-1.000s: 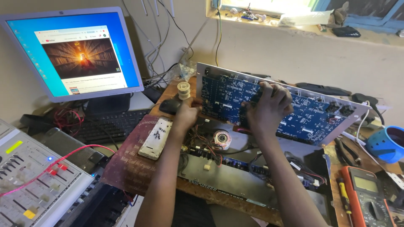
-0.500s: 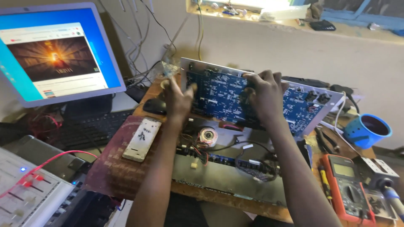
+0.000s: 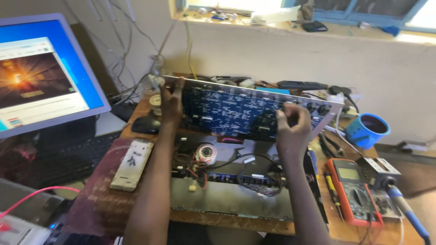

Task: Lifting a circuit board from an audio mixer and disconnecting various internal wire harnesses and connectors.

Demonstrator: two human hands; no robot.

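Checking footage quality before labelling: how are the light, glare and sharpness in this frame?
Head view: daylight burns out the window ledge; the monitor glows overexposed and cropped; the blue circuit board is softly blurred; the left hand and right hand are dark, slightly smeared.

L hand (image 3: pixel 171 100), R hand (image 3: pixel 290 131) grip tilted blue circuit board (image 3: pixel 231 111).

Circuit board (image 3: pixel 236 111) stood tilted on edge above the open chassis (image 3: pixel 227 190), at the far middle of the table (image 3: pixel 136 131). Left hand (image 3: pixel 171 103) gripped its left end, right hand (image 3: pixel 290 129) its right part. Remote (image 3: pixel 132 164) lay left of the chassis, mouse (image 3: pixel 145 124) beyond it. Monitor (image 3: pixel 41 77) stood far left. Multimeter (image 3: pixel 354 190) lay right of the chassis, cup (image 3: pixel 367 130) behind it.
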